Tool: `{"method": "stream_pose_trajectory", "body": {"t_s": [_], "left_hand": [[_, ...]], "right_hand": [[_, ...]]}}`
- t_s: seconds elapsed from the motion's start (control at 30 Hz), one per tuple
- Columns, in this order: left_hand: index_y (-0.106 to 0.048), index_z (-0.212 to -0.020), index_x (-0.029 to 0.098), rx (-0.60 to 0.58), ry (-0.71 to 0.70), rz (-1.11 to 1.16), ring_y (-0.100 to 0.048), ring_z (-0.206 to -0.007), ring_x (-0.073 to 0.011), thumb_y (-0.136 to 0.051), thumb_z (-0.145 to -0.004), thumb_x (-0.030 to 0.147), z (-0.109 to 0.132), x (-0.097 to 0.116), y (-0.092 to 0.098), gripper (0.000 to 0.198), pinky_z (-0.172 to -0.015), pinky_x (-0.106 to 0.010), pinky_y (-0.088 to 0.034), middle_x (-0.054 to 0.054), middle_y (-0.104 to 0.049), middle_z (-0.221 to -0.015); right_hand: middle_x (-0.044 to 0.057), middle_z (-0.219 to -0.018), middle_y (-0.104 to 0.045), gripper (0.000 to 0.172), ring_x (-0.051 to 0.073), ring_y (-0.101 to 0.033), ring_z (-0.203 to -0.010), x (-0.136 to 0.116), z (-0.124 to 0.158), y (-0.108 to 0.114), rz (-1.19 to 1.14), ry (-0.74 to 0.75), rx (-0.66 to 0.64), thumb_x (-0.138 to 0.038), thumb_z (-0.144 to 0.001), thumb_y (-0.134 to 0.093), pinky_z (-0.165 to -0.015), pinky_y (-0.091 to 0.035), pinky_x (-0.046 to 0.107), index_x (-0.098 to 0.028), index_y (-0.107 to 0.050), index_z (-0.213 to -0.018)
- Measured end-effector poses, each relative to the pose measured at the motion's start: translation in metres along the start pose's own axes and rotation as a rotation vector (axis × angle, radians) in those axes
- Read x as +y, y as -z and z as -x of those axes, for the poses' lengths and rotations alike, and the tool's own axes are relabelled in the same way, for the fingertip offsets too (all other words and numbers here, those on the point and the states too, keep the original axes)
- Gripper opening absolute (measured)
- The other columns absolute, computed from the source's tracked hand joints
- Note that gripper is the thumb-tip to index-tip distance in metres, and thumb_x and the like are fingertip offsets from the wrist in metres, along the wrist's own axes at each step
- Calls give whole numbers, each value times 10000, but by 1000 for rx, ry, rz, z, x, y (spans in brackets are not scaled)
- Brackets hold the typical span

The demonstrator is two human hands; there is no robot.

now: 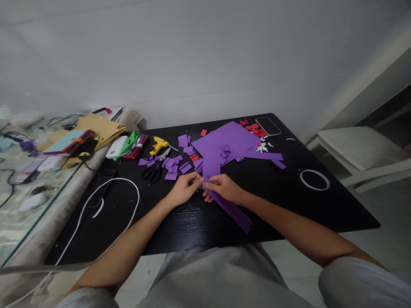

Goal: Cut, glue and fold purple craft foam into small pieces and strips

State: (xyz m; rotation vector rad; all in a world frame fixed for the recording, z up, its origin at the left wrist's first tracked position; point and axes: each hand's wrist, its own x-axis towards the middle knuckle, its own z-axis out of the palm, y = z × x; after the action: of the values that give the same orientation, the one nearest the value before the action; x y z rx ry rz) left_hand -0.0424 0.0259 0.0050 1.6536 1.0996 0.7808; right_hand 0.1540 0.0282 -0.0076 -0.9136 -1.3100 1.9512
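Observation:
Both hands meet at a long purple paper strip [212, 161] near the middle of the black table. My left hand [185, 188] pinches its left edge between thumb and fingers. From the other side, my right hand [223, 188] grips the same strip, thumb on top and fingers partly hidden below. Part of the strip runs away from me over a large purple sheet [227, 134]; another length slants down toward the table's front edge. Small cut purple pieces [173, 164] lie scattered left of the sheet. Black-handled scissors [152, 171] rest among them, beside a yellow glue gun [158, 145].
At the back right are a phone [268, 126], red scraps [253, 128] and white scraps [261, 147]. A pale ring [314, 179] lies at right. A white cable [137, 192] loops across the left side. Left stands a glass-topped surface with envelopes [99, 130]. A white chair [349, 141] is beyond.

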Motion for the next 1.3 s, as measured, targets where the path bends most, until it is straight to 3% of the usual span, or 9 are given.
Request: {"method": "stream_pose_trajectory", "body": {"t_s": [0.27,0.6,0.9,1.1,1.3], "left_hand": [[-572,-729,155,46,40,86,-514,-502,-86,-642,-865,500,-4,1,5,378,-508,-207,-425,21,-570,-611],[-544,-658,164,134,57,104,-487,-452,-72,-675,-806,413,-9,1,21,319,-466,-190,-398,36,-547,-558],[-557,-611,168,294,104,114,-466,-402,-76,-658,-765,352,-14,-2,32,260,-423,-191,-373,34,-531,-492],[-580,-627,163,338,79,116,-467,-399,-72,-652,-774,319,-15,-5,35,226,-417,-183,-363,29,-540,-491],[-552,-614,168,451,77,173,-459,-399,-68,-665,-771,323,-17,-10,49,248,-415,-173,-360,36,-525,-477]], "right_hand": [[84,-706,-738,484,184,-716,-568,-3,1,1,3,-19,-59,-566,-743,-792,-558,-598,289,-98,-672,-762],[76,-692,-737,415,177,-715,-554,-5,2,1,-2,-36,-84,-500,-810,-761,-544,-599,275,-95,-669,-802],[75,-686,-728,400,183,-713,-564,-5,1,3,-20,-58,-112,-487,-819,-757,-554,-603,295,-97,-669,-810],[74,-683,-723,388,182,-710,-564,-6,1,4,-29,-70,-115,-474,-820,-761,-549,-599,291,-97,-666,-810],[71,-690,-725,400,175,-709,-567,-6,1,6,-21,-74,-111,-481,-801,-777,-551,-600,284,-96,-667,-809]]}}
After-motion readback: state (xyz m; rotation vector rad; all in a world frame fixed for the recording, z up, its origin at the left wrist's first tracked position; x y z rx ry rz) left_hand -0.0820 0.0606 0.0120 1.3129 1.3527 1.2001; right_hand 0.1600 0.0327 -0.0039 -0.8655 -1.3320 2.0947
